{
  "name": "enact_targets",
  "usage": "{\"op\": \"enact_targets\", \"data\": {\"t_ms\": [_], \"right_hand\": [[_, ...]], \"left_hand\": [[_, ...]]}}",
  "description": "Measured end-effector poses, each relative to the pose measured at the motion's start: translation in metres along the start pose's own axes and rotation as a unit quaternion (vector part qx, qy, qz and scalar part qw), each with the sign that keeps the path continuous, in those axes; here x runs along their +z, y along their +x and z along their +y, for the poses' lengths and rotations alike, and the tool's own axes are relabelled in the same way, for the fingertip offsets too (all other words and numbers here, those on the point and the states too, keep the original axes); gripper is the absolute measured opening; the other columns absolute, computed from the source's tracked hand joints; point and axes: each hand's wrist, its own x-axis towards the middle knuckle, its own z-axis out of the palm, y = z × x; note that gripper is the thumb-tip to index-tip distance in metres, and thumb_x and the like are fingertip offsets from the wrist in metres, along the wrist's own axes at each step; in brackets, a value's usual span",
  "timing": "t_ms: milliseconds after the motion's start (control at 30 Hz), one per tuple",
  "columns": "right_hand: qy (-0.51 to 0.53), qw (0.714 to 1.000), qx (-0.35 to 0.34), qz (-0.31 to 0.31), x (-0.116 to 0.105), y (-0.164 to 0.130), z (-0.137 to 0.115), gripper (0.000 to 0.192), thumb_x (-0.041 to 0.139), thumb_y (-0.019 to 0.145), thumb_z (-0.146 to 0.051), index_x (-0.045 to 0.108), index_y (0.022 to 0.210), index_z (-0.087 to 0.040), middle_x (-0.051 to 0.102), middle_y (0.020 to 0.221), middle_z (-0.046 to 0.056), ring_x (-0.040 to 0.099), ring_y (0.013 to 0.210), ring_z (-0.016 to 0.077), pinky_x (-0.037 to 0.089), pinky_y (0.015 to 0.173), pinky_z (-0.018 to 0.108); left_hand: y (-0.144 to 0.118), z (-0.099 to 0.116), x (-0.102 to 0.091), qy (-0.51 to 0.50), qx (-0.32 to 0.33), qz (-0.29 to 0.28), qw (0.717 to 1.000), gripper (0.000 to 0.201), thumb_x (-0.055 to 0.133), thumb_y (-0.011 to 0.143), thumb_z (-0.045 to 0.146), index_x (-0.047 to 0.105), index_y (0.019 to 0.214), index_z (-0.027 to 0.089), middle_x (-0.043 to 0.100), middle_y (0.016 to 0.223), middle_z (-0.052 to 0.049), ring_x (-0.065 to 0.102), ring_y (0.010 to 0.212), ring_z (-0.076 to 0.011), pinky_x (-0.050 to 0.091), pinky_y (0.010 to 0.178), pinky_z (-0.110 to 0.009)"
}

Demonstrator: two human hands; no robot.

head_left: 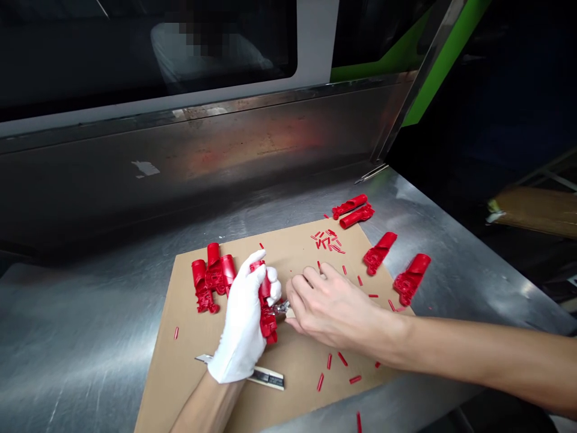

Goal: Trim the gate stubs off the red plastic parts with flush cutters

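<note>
My left hand (pixel 241 319), in a white glove, is closed around a red plastic part (pixel 268 325) with a tube-shaped upper end. My bare right hand (pixel 327 304) is closed on a pair of nippers (pixel 282 307). Only their metal jaws and a bit of pale handle show; the jaws meet the side of the red part. Beneath my left wrist lies a utility knife (pixel 268 377) with its blade out. Just left of the glove, several similar red parts (pixel 214 267) are grouped on a cardboard sheet (pixel 180 385).
Short red plastic offcuts (pixel 329 240) are scattered over the cardboard. More red parts (pixel 412 279) lie along its right side on the metal table (pixel 90 337). A thin pointed tool (pixel 372 174) rests near the far corner. A metal panel (pixel 252 138) rises behind.
</note>
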Motion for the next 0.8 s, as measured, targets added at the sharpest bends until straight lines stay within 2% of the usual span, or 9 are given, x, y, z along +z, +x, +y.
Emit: {"op": "enact_targets", "data": {"t_ms": [267, 333, 533, 700, 800], "right_hand": [[0.007, 0.998, 0.066, -0.008, 0.001, 0.000, -0.012, 0.030, 0.043, 0.103, -0.032, 0.060, 0.089, -0.012, 0.052, 0.081, 0.008, 0.049, 0.071, 0.0246, 0.036, 0.060, 0.040], [0.006, 0.998, 0.065, -0.005, 0.001, 0.000, -0.011, 0.029, 0.044, 0.102, -0.032, 0.060, 0.087, -0.013, 0.052, 0.080, 0.008, 0.049, 0.070, 0.0245, 0.035, 0.059, 0.040], [0.008, 1.000, -0.001, 0.013, 0.003, 0.000, 0.000, 0.029, 0.043, 0.104, -0.032, 0.059, 0.089, -0.015, 0.051, 0.079, 0.005, 0.047, 0.070, 0.0228, 0.031, 0.057, 0.037], [0.009, 0.998, 0.061, 0.001, 0.009, 0.002, -0.005, 0.032, 0.044, 0.102, -0.038, 0.059, 0.088, -0.014, 0.055, 0.082, 0.009, 0.051, 0.072, 0.0251, 0.035, 0.061, 0.039], [0.009, 0.998, 0.060, 0.007, 0.009, 0.003, -0.006, 0.031, 0.044, 0.102, -0.037, 0.059, 0.089, -0.014, 0.054, 0.082, 0.008, 0.050, 0.072, 0.0246, 0.033, 0.061, 0.039]], "left_hand": [[0.000, 0.001, 0.001, -0.004, -0.002, -0.007, 1.000, 0.027, 0.057, 0.095, 0.026, 0.054, 0.121, 0.027, 0.052, 0.071, 0.005, 0.040, 0.052, -0.0085, 0.030, 0.045, -0.022], [0.000, 0.000, 0.001, -0.005, -0.001, -0.008, 1.000, 0.027, 0.057, 0.095, 0.026, 0.054, 0.122, 0.027, 0.052, 0.071, 0.005, 0.040, 0.051, -0.0082, 0.030, 0.046, -0.022], [0.001, -0.002, 0.001, -0.011, -0.010, -0.020, 1.000, 0.027, 0.056, 0.095, 0.025, 0.054, 0.122, 0.024, 0.047, 0.065, 0.005, 0.038, 0.052, -0.0088, 0.031, 0.047, -0.021], [0.005, -0.002, 0.000, -0.001, 0.007, -0.016, 1.000, 0.025, 0.056, 0.095, 0.023, 0.054, 0.120, 0.025, 0.049, 0.064, 0.005, 0.038, 0.050, -0.0084, 0.030, 0.046, -0.021], [0.007, -0.001, 0.000, -0.003, 0.011, -0.019, 1.000, 0.024, 0.056, 0.095, 0.024, 0.055, 0.119, 0.024, 0.049, 0.065, 0.005, 0.038, 0.050, -0.0081, 0.030, 0.047, -0.020]]}}
